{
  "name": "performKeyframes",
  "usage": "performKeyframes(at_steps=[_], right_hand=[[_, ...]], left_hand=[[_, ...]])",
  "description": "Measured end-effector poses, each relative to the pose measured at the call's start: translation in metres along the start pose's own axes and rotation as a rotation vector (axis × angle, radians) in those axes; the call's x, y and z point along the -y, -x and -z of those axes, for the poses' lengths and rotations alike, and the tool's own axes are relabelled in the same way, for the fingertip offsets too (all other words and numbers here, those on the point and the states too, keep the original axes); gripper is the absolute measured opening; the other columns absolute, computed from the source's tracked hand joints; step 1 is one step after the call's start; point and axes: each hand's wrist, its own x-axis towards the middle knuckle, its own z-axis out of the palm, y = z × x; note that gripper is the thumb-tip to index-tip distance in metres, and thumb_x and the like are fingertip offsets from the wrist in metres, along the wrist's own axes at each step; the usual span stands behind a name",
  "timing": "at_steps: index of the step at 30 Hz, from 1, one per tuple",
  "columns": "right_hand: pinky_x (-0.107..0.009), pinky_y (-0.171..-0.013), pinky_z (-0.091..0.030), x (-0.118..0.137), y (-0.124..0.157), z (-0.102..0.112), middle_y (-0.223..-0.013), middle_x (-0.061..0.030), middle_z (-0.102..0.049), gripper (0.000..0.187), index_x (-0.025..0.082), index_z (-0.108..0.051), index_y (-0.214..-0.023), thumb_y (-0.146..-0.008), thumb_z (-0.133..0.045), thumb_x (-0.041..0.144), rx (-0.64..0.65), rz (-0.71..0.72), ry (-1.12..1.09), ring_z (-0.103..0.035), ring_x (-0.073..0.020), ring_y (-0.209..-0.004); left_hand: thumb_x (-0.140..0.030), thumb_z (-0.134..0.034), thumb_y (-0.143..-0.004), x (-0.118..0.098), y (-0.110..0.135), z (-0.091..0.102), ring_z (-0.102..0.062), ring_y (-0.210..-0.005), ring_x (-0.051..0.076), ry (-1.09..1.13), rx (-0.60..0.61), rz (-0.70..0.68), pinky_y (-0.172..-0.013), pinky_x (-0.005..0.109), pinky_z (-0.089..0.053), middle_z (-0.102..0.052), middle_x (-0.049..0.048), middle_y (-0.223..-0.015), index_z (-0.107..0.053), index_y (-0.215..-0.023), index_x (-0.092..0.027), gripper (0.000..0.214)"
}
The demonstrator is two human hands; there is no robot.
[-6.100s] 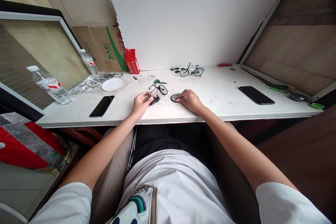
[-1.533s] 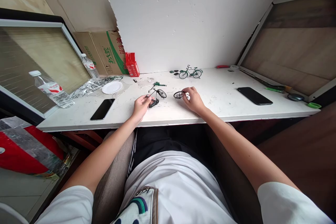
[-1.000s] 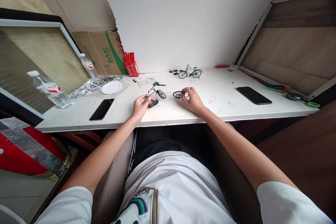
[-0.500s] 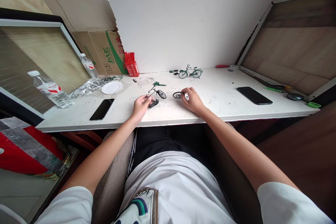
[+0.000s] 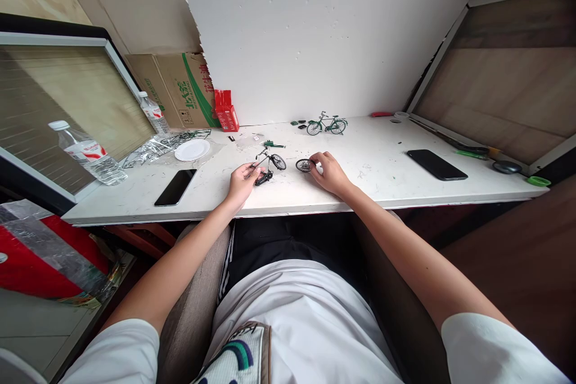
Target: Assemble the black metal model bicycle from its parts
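Observation:
A small black model bicycle frame [image 5: 269, 167] with one wheel attached rests on the white table [image 5: 382, 183], and my left hand [image 5: 240, 182] pinches it from the near left side. My right hand [image 5: 329, 171] holds a loose little black wheel [image 5: 304, 165] by its right edge, fingers curled round it. The wheel is a short way to the right of the frame and apart from it. A small green part [image 5: 271, 144] lies just behind the frame. A finished green model bicycle [image 5: 327, 124] stands upright at the back of the table.
Black phones lie at the left [image 5: 175, 187] and the right [image 5: 434, 164]. A white plate [image 5: 192, 149], plastic wrapping, two water bottles [image 5: 89, 152], a red carton [image 5: 227, 113] and a cardboard box [image 5: 182, 89] fill the left. Pliers [image 5: 472, 149] lie far right.
My right hand with the wheel has slid slightly toward me over the last second. My left hand keeps its hold on the frame, which has hardly moved.

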Motion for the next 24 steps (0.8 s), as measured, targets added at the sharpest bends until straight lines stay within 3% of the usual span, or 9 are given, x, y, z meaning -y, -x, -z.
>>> performKeyframes(at_steps=[12,24], right_hand=[[-0.043,-0.086,-0.051,-0.0013,-0.0009,-0.0007,-0.107,-0.0140,-0.073,0.019,0.020,-0.063,-0.115,-0.103,-0.052,0.030,0.007,0.007,0.018,-0.063,-0.0313,-0.104],[-0.041,-0.079,-0.049,0.0049,-0.0020,0.0025,-0.093,-0.0132,-0.068,0.019,0.018,-0.065,-0.106,-0.104,-0.052,0.032,0.040,-0.015,0.047,-0.063,-0.0306,-0.094]], left_hand=[[-0.051,-0.088,-0.078,-0.0042,0.0028,-0.0011,-0.075,-0.096,0.023,0.008,0.003,0.000,-0.099,0.043,-0.058,-0.080,0.0176,-0.113,-0.069,-0.118,-0.012,0.058],[-0.051,-0.089,-0.078,-0.0027,0.0024,-0.0008,-0.075,-0.093,0.023,0.007,0.007,-0.006,-0.095,0.041,-0.058,-0.080,0.0176,-0.113,-0.071,-0.117,-0.012,0.058]])
